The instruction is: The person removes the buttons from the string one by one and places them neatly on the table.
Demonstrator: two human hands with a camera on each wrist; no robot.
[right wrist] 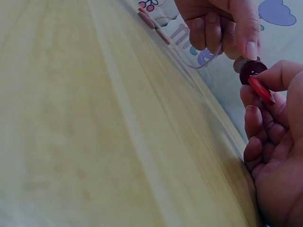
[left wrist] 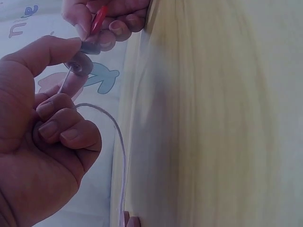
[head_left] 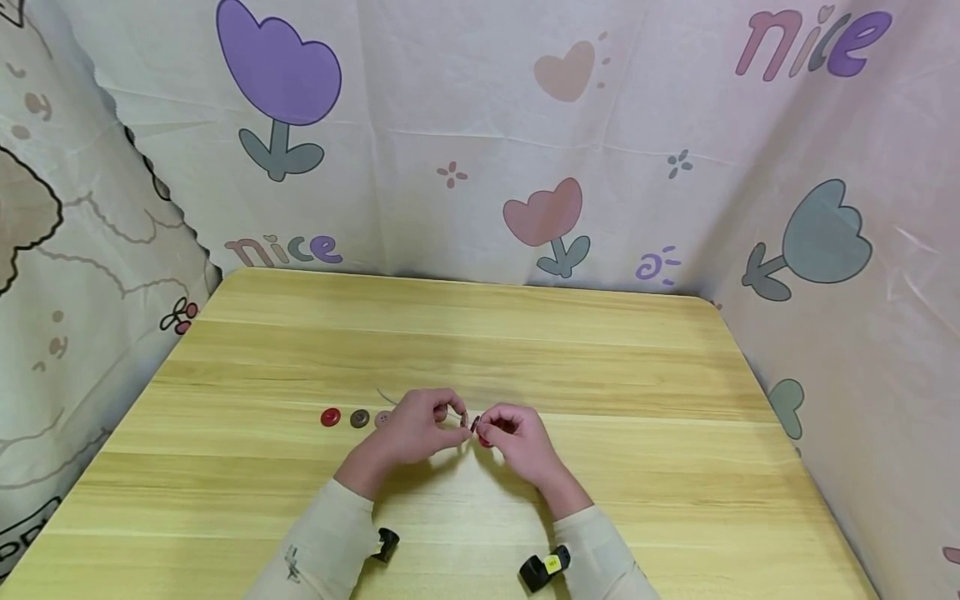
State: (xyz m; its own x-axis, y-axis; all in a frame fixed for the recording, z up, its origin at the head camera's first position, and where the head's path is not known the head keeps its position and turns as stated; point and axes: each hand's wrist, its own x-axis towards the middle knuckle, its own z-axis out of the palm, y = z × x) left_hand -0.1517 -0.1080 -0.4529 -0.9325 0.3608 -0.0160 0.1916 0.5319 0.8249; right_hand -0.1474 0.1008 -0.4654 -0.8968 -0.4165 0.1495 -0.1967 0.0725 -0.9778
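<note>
Over the middle of the table, my left hand (head_left: 415, 427) pinches a brown button (left wrist: 79, 65) between thumb and fingertips. A dark button (right wrist: 252, 71) lies against it, close to both hands' fingertips. A thin pale cord (left wrist: 122, 151) runs from the brown button through the left hand and hangs in a curve beyond it. Just to the right, my right hand (head_left: 523, 443) pinches a bright red button (right wrist: 261, 90) between thumb and finger. The red button almost meets the dark one; whether the cord passes through it is hidden.
Left of the hands, a red button (head_left: 330, 417), a dark brown button (head_left: 360, 418) and a pinkish button (head_left: 382, 418) lie in a row on the wooden table (head_left: 562, 350). A printed curtain (head_left: 450, 217) hangs behind the table.
</note>
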